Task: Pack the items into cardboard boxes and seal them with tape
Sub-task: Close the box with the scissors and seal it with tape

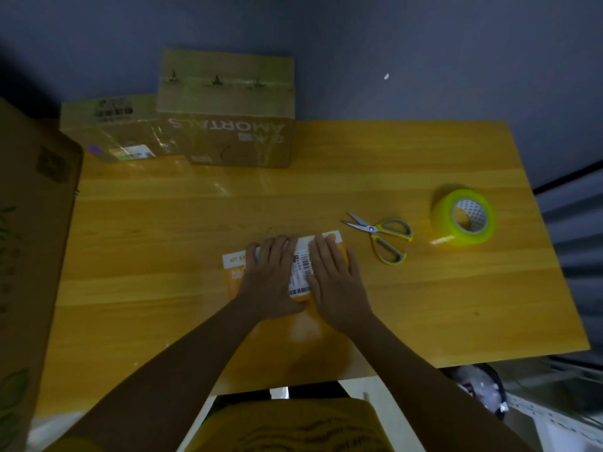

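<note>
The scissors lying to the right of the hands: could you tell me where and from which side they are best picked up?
Probably by the grey-and-yellow handle loops of the scissors, coming from above and from the near right. They lie flat on the table with blades splayed open, tips pointing left toward the orange package; the loops face the tape roll, away from the sharp ends. The right hand is nearest.

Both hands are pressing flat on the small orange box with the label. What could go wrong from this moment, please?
1. The left hand and right hand press on the small orange box; if it is only lightly filled, its top may dent.
2. The scissors lie open, blades pointing toward the hands, so a careless reach could touch the blades.
3. The tape roll stands tilted near the table edge and might roll off.
</note>
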The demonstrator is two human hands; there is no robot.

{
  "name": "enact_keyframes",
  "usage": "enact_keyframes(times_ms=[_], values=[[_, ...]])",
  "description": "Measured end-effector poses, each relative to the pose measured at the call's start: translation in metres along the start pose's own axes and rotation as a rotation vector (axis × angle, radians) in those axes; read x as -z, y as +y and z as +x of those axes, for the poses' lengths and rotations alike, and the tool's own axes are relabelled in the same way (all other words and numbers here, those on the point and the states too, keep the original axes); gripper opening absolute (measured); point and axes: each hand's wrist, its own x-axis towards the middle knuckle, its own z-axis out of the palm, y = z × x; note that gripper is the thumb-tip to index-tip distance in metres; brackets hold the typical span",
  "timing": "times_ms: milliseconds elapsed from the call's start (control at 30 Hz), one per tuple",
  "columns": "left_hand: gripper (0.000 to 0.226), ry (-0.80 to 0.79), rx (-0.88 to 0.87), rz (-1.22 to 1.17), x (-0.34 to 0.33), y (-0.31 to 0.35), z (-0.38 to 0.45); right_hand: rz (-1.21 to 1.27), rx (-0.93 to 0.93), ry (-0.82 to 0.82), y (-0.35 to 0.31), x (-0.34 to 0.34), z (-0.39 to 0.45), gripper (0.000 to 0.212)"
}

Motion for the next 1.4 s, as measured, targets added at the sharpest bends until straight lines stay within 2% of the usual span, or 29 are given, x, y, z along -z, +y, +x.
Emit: enact_keyframes(times_ms=[100, 167, 200, 267, 300, 333, 400, 433, 533, 633, 700, 800, 900, 1067, 1167, 1267, 1333, 1400], values=[[0.124, -0.076, 0.011, 0.081, 0.000, 0.000, 0.000, 0.211, 0.039, 0.016, 0.005, 0.005, -0.020, 0.051], [0.128, -0.117, 0.002, 0.109, 0.002, 0.000, 0.001, 0.424, -0.028, 0.057, 0.016, 0.015, -0.013, 0.047], [0.129, -0.139, 0.001, 0.117, 0.006, 0.000, 0.002, 0.489, -0.096, 0.036, 0.022, 0.022, -0.005, 0.055], [0.132, -0.087, -0.021, 0.177, 0.017, -0.004, 0.003, 0.621, -0.226, -0.108, 0.027, 0.034, 0.022, 0.088], [0.128, -0.037, -0.045, 0.215, 0.021, -0.006, 0.003, 0.687, -0.279, -0.182, 0.028, 0.037, 0.035, 0.096], [0.118, 0.034, -0.074, 0.268, 0.026, -0.008, 0.004, 0.724, -0.296, -0.207, 0.028, 0.041, 0.047, 0.095], [0.092, 0.237, -0.124, 0.336, 0.033, -0.015, 0.010, 0.694, -0.279, -0.145, 0.026, 0.043, 0.056, 0.081], [0.090, 0.285, -0.136, 0.336, 0.037, -0.019, 0.013, 0.673, -0.265, -0.101, 0.023, 0.042, 0.055, 0.076], [0.106, 0.102, -0.148, 0.144, 0.046, -0.031, 0.025, 0.577, -0.223, -0.016, 0.015, 0.034, 0.032, 0.068], [0.127, -0.241, -0.035, 0.004, 0.045, -0.038, 0.034, 0.366, -0.107, 0.086, 0.009, 0.026, 0.004, 0.057], [0.134, -0.373, 0.001, -0.021, 0.038, -0.039, 0.033, 0.259, -0.020, 0.200, 0.004, 0.022, -0.008, 0.045], [0.132, -0.264, -0.006, -0.022, 0.024, -0.037, 0.023, 0.113, 0.048, 0.128, -0.012, 0.018, -0.007, 0.051], [0.122, -0.103, -0.024, 0.018, 0.011, -0.032, 0.006, 0.032, -0.040, 0.010, -0.029, 0.013, 0.018, 0.054], [0.119, -0.041, -0.032, 0.014, 0.006, -0.023, -0.006, 0.003, -0.138, 0.000, -0.031, 0.005, 0.052, 0.050], [0.117, 0.053, -0.037, 0.044, 0.003, -0.022, -0.007, -0.027, -0.200, -0.078, -0.028, 0.004, 0.072, 0.052], [0.117, 0.021, 0.000, 0.042, 0.004, -0.022, -0.008, -0.016, -0.182, -0.056, -0.022, 0.004, 0.078, 0.039], [0.119, -0.049, 0.014, 0.054, 0.006, -0.019, -0.010, 0.020, -0.104, -0.019, -0.016, 0.006, 0.065, 0.034], [0.121, -0.054, 0.007, 0.089, 0.008, -0.015, -0.015, 0.099, -0.026, -0.033, -0.007, 0.010, 0.053, 0.033]])
